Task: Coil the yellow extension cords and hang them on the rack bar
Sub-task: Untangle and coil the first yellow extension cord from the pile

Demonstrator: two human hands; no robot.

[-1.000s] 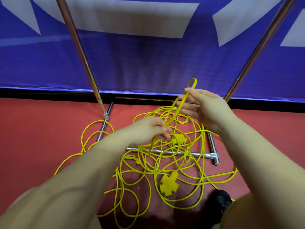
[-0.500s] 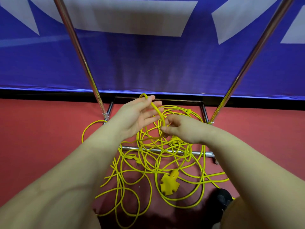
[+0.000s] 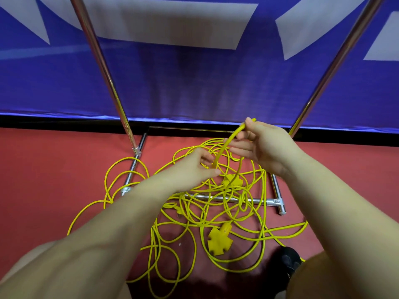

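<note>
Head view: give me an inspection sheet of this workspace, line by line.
Surface: red floor, with the rack's base bars lying on it.
Job's things: yellow cords lie tangled over the base bars; two yellow multi-socket ends among them; nothing coiled or hung in view.
Clutter: nothing seen.
Grips: left hand pinches the lower part of a raised cord stretch; right hand holds its upper part.
Cables: only the cords themselves; one plug lies on the floor.
Surroundings: two slanting rack poles, blue and white banner behind, dark shoe at bottom right.
</note>
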